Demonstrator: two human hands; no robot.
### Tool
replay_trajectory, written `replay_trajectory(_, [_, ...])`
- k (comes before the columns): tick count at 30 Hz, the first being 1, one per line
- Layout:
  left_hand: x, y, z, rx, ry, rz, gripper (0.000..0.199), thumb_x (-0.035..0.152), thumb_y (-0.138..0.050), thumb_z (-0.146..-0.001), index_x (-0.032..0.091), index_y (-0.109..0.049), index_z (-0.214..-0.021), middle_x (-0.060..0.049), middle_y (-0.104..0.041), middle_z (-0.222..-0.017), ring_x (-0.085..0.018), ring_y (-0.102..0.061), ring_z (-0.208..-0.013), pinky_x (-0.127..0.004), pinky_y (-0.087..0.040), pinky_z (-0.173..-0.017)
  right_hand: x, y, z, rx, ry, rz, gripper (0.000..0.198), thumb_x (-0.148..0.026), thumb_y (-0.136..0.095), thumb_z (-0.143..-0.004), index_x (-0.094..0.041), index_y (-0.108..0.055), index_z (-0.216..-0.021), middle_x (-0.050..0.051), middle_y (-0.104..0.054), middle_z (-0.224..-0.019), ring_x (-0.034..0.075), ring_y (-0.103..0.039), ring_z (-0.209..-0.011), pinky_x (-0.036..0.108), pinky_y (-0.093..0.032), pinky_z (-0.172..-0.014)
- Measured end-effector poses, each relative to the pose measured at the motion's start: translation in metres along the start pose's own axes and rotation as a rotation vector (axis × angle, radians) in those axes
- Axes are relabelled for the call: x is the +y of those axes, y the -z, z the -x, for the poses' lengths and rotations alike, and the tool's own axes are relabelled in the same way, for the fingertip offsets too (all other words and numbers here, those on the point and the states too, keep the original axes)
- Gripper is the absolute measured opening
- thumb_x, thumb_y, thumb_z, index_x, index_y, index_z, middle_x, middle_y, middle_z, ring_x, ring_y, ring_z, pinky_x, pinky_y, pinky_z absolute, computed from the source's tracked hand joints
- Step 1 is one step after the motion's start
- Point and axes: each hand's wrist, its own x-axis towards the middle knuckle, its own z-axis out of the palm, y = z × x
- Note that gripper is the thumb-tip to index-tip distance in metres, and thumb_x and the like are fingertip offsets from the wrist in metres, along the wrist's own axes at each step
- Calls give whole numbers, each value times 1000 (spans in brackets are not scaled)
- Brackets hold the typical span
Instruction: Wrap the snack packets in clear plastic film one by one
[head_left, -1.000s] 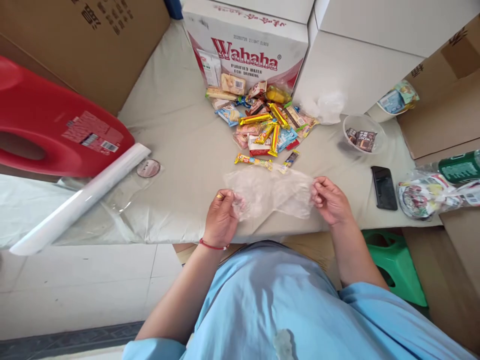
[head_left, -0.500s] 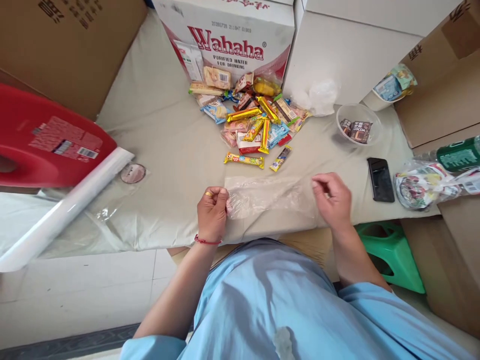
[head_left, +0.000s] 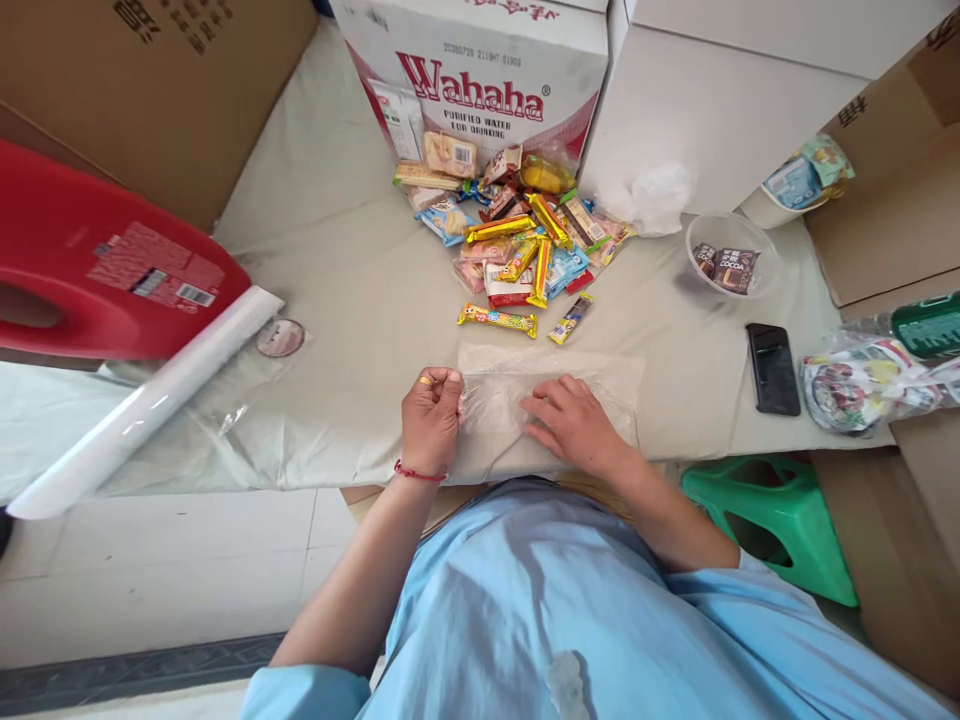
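Note:
A clear plastic bag (head_left: 491, 398) lies flat along the table's near edge. At its left end, my left hand (head_left: 431, 420) is closed in a pinch on the film, thumb against the fingers. My right hand (head_left: 576, 424) rests palm down over the middle of the bag, its fingers spread and touching the plastic. Just beyond the bag lie a yellow snack bar (head_left: 497, 320) and a smaller dark-and-yellow packet (head_left: 571, 319). Behind these is a heap of wrapped snacks (head_left: 517, 240).
A Wahaha carton (head_left: 487, 70) stands behind the snacks. To the right are a clear bowl (head_left: 769, 265) of cocoa packets, a phone (head_left: 773, 370) and a bagged bundle (head_left: 855, 385). A film roll (head_left: 150, 400) and red jug (head_left: 112, 260) lie left. A green stool (head_left: 810, 530) stands below.
My right hand has moved left from the bag's right end onto its middle, and its fingers have spread. My left hand keeps its pinch. The view has shifted slightly.

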Motion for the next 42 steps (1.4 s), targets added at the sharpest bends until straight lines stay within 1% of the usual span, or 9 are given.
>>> replay_trajectory(4, [4, 1, 4, -42, 37, 141, 45, 67, -71, -85, 23, -61, -90, 4, -54, -68, -10, -48, -54, -22, -38, -47, -6, -2, -5, 103, -78, -222, 21, -28, -51, -105, -22, -70, -99, 9, -69, -95, 22, -56, -89, 37, -46, -82])
replay_trajectory(9, [6, 3, 21, -117, 95, 275, 69, 67, -81, -73, 29, -55, -125, -5, -63, -114, -20, -65, -105, -29, -60, -75, -20, -4, -11, 126, -381, -633, 23, -43, -55, -103, -24, -65, -92, 2, -65, -79, 17, -59, -68, 31, -47, -66])
replay_trajectory(14, [4, -8, 40, -126, 147, 166, 108, 37, -98, -60, 34, -38, -150, -12, -51, -146, -25, -64, -121, -37, -57, -100, -37, -11, -21, 114, -609, -1154, 36, -59, -67, -92, -24, -62, -88, -2, -64, -75, 11, -53, -52, 26, -46, -51])
replay_trajectory(20, [9, -22, 55, -96, 112, 197, 111, 35, -96, -63, 40, -31, -153, -13, -28, -167, -31, -53, -141, -38, -59, -98, -47, -12, -34, 199, -692, -1390, 45, -63, -82, -76, -23, -64, -84, -1, -68, -75, 14, -63, -66, 28, -58, -62])
replay_trajectory(23, [6, -20, 58, -3, 1, 52, 78, 40, -92, -67, 29, -54, -133, -12, -48, -153, -29, -53, -140, -36, -60, -95, -50, -14, -35, 226, -709, -1421, 44, -61, -84, -75, -23, -64, -85, 0, -71, -79, 16, -67, -70, 31, -61, -68])
replay_trajectory(26, [0, -16, 55, -103, 11, -49, 41, 49, -81, -77, 20, -66, -101, -8, -70, -108, -22, -68, -107, -34, -58, -89, -51, -15, -34, 214, -701, -1431, 43, -61, -84, -75, -23, -64, -84, -1, -72, -79, 16, -67, -70, 32, -62, -69])
replay_trajectory(35, [8, -6, 24, 91, 95, 196, 34, 53, -63, -89, 24, -47, -94, 4, -63, -80, -14, -68, -69, -26, -53, -61, -37, 0, -36, 246, -735, -1473, 40, -54, -88, -72, -22, -66, -79, -1, -71, -81, 11, -62, -67, 24, -54, -61])
replay_trajectory(38, [10, 8, 6, 189, -39, -37, 28, 52, -52, -97, 25, -44, -95, 7, -56, -72, -11, -57, -52, -23, -44, -53, -15, 13, -33, 337, -769, -1464, 39, -51, -91, -66, -22, -68, -79, -1, -71, -87, 12, -62, -76, 24, -56, -68])
replay_trajectory(42, [11, 31, -26, 206, -232, -535, 19, 40, -43, -102, 24, -47, -94, 7, -52, -64, -13, -53, -54, -29, -46, -65, 25, 29, -23, 308, -871, -1352, 45, -52, -93, -60, -22, -65, -79, 0, -72, -89, 11, -61, -69, 24, -54, -59])
